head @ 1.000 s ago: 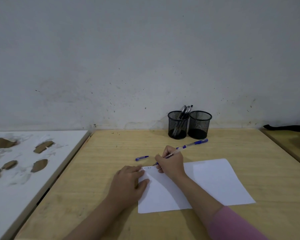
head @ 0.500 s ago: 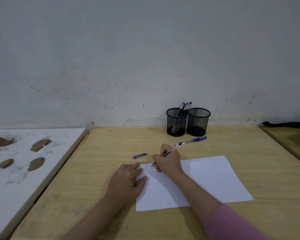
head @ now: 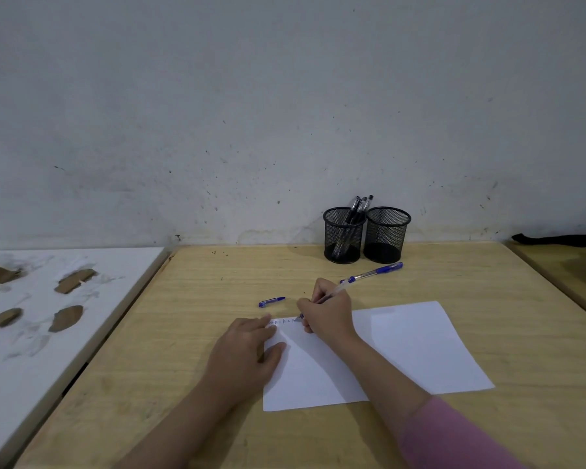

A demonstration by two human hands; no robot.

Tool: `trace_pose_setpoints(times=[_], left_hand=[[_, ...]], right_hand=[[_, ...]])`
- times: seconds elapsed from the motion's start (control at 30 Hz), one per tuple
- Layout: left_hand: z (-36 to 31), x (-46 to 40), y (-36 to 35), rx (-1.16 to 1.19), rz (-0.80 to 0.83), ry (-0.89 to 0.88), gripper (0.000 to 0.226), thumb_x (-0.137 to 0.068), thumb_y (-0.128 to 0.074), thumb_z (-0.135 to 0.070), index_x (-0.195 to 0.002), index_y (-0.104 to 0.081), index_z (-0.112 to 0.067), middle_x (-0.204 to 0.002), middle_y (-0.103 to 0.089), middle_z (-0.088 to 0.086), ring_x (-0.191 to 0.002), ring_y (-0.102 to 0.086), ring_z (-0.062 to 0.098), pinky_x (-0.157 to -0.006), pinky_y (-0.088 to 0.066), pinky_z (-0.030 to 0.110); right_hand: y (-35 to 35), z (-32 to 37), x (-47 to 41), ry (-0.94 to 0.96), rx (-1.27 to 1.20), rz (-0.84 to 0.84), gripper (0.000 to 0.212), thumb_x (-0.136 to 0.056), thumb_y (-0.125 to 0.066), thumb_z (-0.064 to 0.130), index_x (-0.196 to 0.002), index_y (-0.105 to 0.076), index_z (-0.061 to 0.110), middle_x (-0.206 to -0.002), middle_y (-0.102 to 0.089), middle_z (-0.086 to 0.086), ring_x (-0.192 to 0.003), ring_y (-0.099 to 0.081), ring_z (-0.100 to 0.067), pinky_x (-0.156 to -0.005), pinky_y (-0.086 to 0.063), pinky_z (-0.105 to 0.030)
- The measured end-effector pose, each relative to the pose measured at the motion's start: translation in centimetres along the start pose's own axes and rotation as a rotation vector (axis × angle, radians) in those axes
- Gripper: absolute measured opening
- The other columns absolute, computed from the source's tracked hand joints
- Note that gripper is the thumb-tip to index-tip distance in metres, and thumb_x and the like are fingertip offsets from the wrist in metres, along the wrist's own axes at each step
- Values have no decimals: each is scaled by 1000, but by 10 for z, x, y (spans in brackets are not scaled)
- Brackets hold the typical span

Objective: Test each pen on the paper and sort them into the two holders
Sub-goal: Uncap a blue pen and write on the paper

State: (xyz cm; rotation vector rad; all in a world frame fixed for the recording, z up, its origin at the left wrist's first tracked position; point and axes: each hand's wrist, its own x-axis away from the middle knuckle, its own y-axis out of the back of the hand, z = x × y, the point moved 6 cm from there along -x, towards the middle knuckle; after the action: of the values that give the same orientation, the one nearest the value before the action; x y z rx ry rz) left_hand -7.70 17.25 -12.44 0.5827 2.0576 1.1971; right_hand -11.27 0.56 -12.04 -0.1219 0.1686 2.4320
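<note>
My right hand [head: 329, 308] has its fingers [head: 319, 288] curled round a blue pen [head: 369, 274], gripping it low on the barrel, with the tip down on the top left corner of the white paper [head: 410, 346]. The pen's rear end slants up and away to the right, toward the holders. A short row of small blue marks [head: 285, 321] runs along the paper's top edge, just left of the tip. My left hand [head: 247, 353] lies flat, fingers straight and relaxed, pressing the paper's left edge onto the bench [head: 190, 319]; its forefinger touches the sheet near the marks and its thumb rests on the sheet lower down. A blue pen cap [head: 271, 301] lies on the bare wood just beyond the paper's corner, apart from both hands. At the back of the bench, against the wall, two black mesh holders stand touching side by side: the left holder [head: 344, 235] has several dark pens [head: 361, 206] leaning in it, while the right holder [head: 386, 235] shows only its dark bottom through the mesh. A pink sleeve [head: 454, 434] covers my right forearm.
</note>
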Motion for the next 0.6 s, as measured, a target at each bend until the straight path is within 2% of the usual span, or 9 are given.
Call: trace_pose_setpoints(times=[0.1,0.17,0.27,0.37,0.6], left_hand=[[-1,1,1,11,-1,0,63,-75,-35,-57,-116,-62,-18,-129,-59,-2,-119,-51,16,-93,-42,27],[-4,1,1,-19,-14,-29,62,-76,-35,-55,-115,-63,-15,-128,-59,3,-124,-50,20,-98,-36,26],[-4,2,0,16,33,-9,71,-74,-28,-59,-123,-57,-16,-138,-49,3,-134,-38,18,-105,-33,30],[-6,3,1,33,59,4,76,-72,-22,-60,-124,-56,-17,-142,-45,2,-137,-33,14,-100,-40,30],[-11,3,5,10,55,-22,74,-74,-23,-57,-118,-59,-11,-139,-49,7,-132,-41,21,-95,-47,38]], right_hand=[[0,-1,0,-5,10,-7,28,-71,-57,-9,-60,-37,8,-54,-38,-12,-38,-49,-23,-35,-37,-20],[0,-1,-1,4,4,-15,29,-71,-56,-9,-59,-36,8,-54,-37,-12,-39,-48,-22,-35,-36,-21],[2,-2,-1,0,0,-33,34,-71,-55,-9,-56,-33,12,-52,-36,-10,-40,-46,-22,-35,-35,-20],[3,-2,0,11,0,-52,36,-71,-55,-9,-54,-32,14,-48,-33,-7,-40,-45,-21,-36,-35,-20],[3,0,1,12,15,-63,37,-69,-53,-9,-53,-31,15,-47,-32,-5,-42,-43,-21,-35,-33,-18]])
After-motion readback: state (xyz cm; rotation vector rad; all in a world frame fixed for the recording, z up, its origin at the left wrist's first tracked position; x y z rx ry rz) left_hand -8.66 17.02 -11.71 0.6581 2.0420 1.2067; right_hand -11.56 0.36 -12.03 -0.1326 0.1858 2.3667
